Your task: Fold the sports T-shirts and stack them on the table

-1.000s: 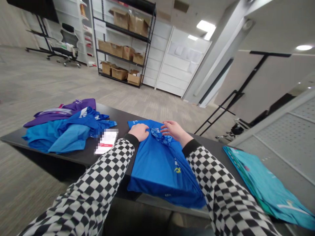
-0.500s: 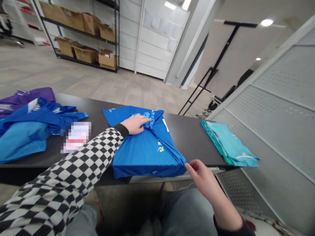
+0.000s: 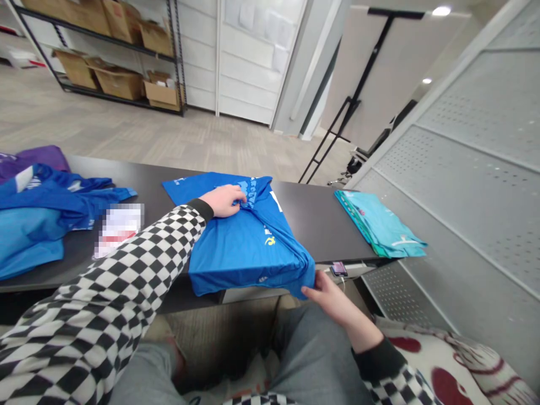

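A blue T-shirt [image 3: 236,236] lies partly folded on the dark table, its near edge hanging over the front. On its upper part rests my left hand [image 3: 225,201], fingers curled into the fabric by the light-blue print. My right hand [image 3: 323,289] pinches the shirt's lower right corner, just beyond the table's front edge. White lettering and a small yellow mark show near the shirt's diagonal crease.
Folded turquoise shirts [image 3: 379,222] lie at the table's right end, against a grey perforated panel [image 3: 472,169]. Heaped blue and purple shirts [image 3: 54,197] are at left, beside a blurred white-and-red item [image 3: 119,229]. A phone [image 3: 338,269] with a cable sits below the front edge.
My right hand has moved slightly down and left, drawing the shirt's corner lower. My left hand's fingers have gone from stretched out to curled. The view has shifted, and the phone now shows.
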Available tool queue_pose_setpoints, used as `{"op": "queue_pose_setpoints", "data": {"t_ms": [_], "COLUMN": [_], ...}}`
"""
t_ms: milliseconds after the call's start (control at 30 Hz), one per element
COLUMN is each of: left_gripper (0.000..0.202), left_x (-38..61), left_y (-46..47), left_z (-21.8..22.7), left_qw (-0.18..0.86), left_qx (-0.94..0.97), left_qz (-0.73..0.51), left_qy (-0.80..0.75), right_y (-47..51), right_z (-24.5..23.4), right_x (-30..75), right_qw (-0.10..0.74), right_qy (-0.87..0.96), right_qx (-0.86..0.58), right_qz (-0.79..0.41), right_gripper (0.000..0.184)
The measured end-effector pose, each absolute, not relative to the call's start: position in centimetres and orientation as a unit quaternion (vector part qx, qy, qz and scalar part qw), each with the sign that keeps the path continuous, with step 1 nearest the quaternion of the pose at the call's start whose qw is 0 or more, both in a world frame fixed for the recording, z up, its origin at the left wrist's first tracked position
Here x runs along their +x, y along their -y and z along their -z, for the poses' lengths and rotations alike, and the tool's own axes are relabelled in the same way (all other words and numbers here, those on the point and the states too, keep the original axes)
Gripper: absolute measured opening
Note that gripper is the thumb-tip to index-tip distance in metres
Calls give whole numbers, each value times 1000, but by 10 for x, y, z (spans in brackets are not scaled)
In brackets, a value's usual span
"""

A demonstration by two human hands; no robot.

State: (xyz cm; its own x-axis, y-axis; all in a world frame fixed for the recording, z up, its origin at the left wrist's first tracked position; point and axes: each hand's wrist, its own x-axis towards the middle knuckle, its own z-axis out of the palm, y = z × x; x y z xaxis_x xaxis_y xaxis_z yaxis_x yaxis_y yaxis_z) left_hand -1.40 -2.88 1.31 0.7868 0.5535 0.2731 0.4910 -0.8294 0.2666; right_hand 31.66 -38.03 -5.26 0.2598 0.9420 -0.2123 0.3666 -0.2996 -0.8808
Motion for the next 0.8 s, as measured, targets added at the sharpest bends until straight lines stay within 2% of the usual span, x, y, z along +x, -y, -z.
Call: {"op": "queue_pose_setpoints", "data": {"t_ms": [67, 133, 267, 300, 400, 500, 567, 667, 800], "left_gripper": [28, 28, 30, 30, 32, 34, 32, 25, 20], "left_x": [-14, -14, -14, -14, -16, -15, -11, 4, 38], "left_y": [27, 24, 21, 21, 20, 20, 20, 17, 12], "left_z": [-11, -9, -9, -10, -12, -13, -15, -22, -47], "left_qw": [84, 84, 80, 76, 50, 28, 40, 146, 403], "left_qx": [948, 948, 936, 931, 913, 894, 883, 858, 748], "left_qz": [-165, -174, -210, -220, -254, -273, -267, -280, -349], "left_qy": [-259, -252, -272, -282, -314, -353, -383, -406, -396], "right_y": [388, 401, 438, 446, 459, 458, 455, 453, 456], "right_z": [49, 45, 44, 46, 61, 82, 94, 102, 93], "right_x": [304, 286, 244, 234, 210, 197, 192, 191, 197], "right_qw": [328, 307, 340, 351, 356, 315, 294, 313, 355], "right_qy": [499, 542, 634, 662, 727, 758, 759, 741, 736], "right_qx": [-721, -740, -681, -650, -574, -551, -559, -578, -569], "right_qz": [-350, -254, -134, -127, -123, -148, -156, -139, -95], "right_gripper": [36, 19, 7, 10, 38, 60, 67, 65, 61]}}
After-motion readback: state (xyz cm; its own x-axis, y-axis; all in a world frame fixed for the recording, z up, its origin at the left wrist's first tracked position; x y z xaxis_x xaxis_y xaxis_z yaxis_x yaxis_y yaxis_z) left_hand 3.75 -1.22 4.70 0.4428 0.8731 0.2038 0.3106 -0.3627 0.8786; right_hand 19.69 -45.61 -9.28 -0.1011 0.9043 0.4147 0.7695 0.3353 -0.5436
